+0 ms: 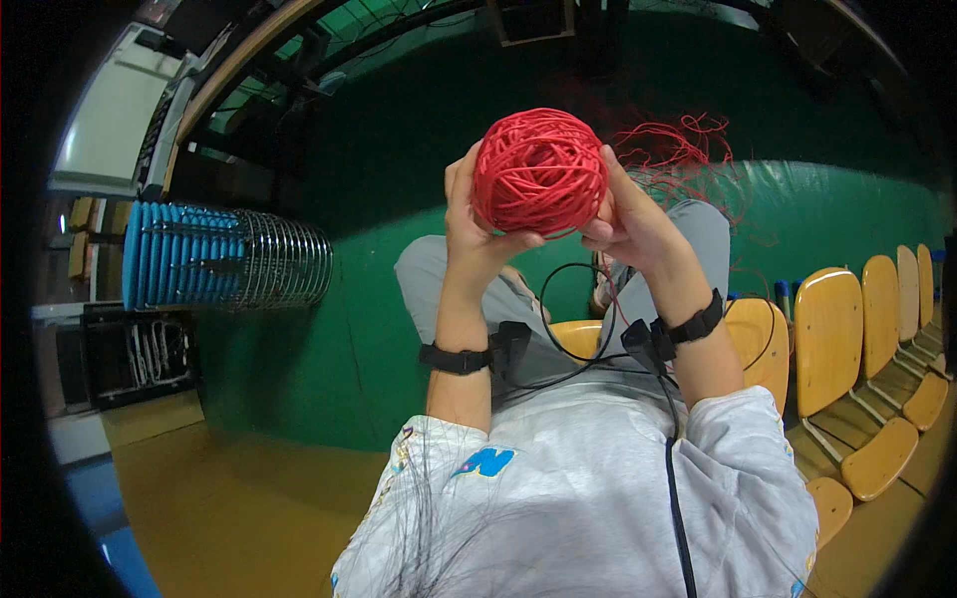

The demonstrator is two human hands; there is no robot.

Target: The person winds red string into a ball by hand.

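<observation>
A large ball of red cord [540,172] is held up between both hands, above my knees. My left hand [475,205] grips its left side, the thumb lying along the underside. On the right side, my right hand [632,205] holds the ball with its fingers partly curled beneath it. Loose tangled red cord [680,149] spreads over the green floor beyond my right hand, and a thin red strand hangs down near my right wrist. Each forearm wears a black strap with a small black device, and black cables cross my lap.
Stacked blue stools with metal legs [224,258] lie at left on the green floor [299,381]. A row of wooden chairs [830,340] runs along the right. A black crate [138,355] stands at far left. A wooden seat [579,336] shows between my legs.
</observation>
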